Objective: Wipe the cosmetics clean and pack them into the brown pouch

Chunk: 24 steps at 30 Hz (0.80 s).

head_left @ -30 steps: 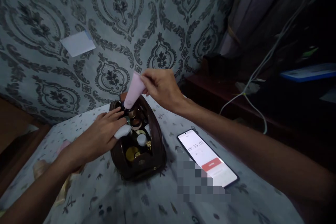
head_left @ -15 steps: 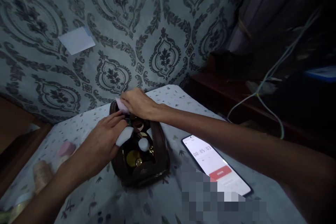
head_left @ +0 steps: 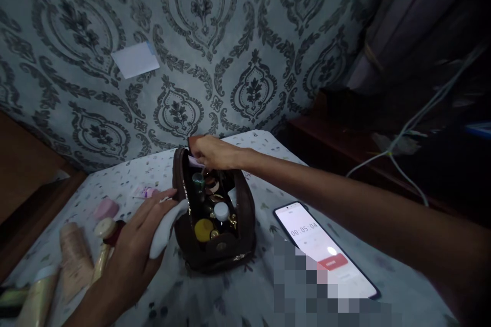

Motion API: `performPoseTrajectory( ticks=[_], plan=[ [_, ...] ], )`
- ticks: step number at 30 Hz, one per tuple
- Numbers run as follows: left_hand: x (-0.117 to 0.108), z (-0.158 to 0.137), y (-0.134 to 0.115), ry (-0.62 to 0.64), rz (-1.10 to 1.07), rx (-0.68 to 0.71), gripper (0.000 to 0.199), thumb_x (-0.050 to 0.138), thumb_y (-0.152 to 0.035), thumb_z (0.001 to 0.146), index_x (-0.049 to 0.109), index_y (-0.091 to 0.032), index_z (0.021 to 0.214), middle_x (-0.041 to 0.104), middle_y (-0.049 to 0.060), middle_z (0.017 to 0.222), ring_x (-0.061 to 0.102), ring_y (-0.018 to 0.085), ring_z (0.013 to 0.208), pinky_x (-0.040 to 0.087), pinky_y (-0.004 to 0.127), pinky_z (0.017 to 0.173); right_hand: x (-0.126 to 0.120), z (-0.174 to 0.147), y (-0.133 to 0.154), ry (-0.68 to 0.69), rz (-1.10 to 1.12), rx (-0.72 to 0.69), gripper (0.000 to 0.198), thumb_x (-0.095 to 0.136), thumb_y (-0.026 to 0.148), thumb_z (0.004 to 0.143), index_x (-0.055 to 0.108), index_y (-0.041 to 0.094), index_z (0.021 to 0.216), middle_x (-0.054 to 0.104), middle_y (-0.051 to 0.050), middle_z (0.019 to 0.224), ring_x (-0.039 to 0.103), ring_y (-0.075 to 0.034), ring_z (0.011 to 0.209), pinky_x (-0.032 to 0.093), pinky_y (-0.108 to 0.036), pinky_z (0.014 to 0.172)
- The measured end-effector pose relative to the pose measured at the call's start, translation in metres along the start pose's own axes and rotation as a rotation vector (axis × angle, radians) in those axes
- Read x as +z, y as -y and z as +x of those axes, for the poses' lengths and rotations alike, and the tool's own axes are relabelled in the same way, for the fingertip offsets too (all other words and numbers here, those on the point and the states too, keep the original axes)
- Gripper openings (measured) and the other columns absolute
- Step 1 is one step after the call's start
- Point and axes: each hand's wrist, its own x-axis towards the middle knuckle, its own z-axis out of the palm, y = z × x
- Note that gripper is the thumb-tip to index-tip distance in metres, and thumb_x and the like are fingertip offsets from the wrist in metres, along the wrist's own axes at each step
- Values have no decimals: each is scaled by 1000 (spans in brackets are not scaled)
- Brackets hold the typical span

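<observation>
An unzipped dark brown toiletry bag (head_left: 217, 253) stands on the printed sheet with bottles packed inside. A white-capped bottle (head_left: 221, 211), a yellow lid (head_left: 204, 230) and a small green-tinted bottle (head_left: 198, 182) show in its opening. At the bag's far end, my right hand (head_left: 215, 152) curls down over a pale pink, flat piece (head_left: 195, 162) tucked by the inner wall; its fingertips are partly hidden. My left hand (head_left: 143, 235) is beside the bag's left side, with a folded white cloth or pad (head_left: 165, 232) gripped between thumb and fingers.
Left of the bag lie a pink sponge-like item (head_left: 106, 209), a beige tube (head_left: 74, 258), a white-capped tube (head_left: 40, 294) and a small clear packet (head_left: 146, 191). A phone (head_left: 326, 250) running a timer lies at right. Beyond is a patterned wall (head_left: 215, 61).
My left hand has drawn back leftward out of the bag, still with the white cloth. The pale pink piece has gone lower into the bag under my right hand. The view has shifted slightly.
</observation>
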Motion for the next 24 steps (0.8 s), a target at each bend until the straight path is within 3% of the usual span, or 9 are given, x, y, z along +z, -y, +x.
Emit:
performPoseTrajectory(
  ticks=[4, 11, 15, 19, 24],
  plan=[
    [-2, -22, 3, -23, 11, -34, 47, 44, -16, 90, 49, -23, 136, 64, 10, 133, 63, 24, 119, 58, 33, 94, 3, 0, -6, -32, 45, -135, 19, 52, -1, 73, 56, 14, 62, 42, 4, 57, 37, -10, 58, 24, -24, 56],
    [4, -59, 9, -25, 27, -88, 49, 45, -21, 92, 47, -26, 141, 69, 8, 126, 66, 25, 116, 58, 38, 95, 6, 4, -14, -53, 75, -248, 20, 48, -1, 72, 51, 16, 60, 38, 5, 57, 35, -10, 57, 23, -25, 57],
    [12, -76, 5, -4, -27, -190, 44, 45, -25, 93, 52, -26, 137, 68, 10, 127, 64, 27, 119, 58, 39, 94, 5, 2, -13, -45, 59, -243, 18, 50, 3, 78, 59, 14, 68, 48, 3, 60, 40, -11, 60, 26, -24, 59],
    [13, -84, -6, -22, -67, -235, 46, 40, -18, 93, 50, -27, 138, 67, 9, 128, 63, 25, 120, 55, 39, 99, 3, 1, -12, -20, 110, -236, 16, 55, 5, 83, 68, 12, 88, 62, -1, 72, 50, -12, 67, 32, -22, 64],
    [6, -90, -10, 13, -117, -249, 50, 42, -10, 87, 52, -28, 132, 68, 5, 126, 67, 20, 114, 57, 28, 94, 5, 3, -11, -37, 124, -221, 18, 58, 5, 84, 72, 12, 93, 65, -1, 75, 54, -12, 69, 34, -22, 65]
  ],
)
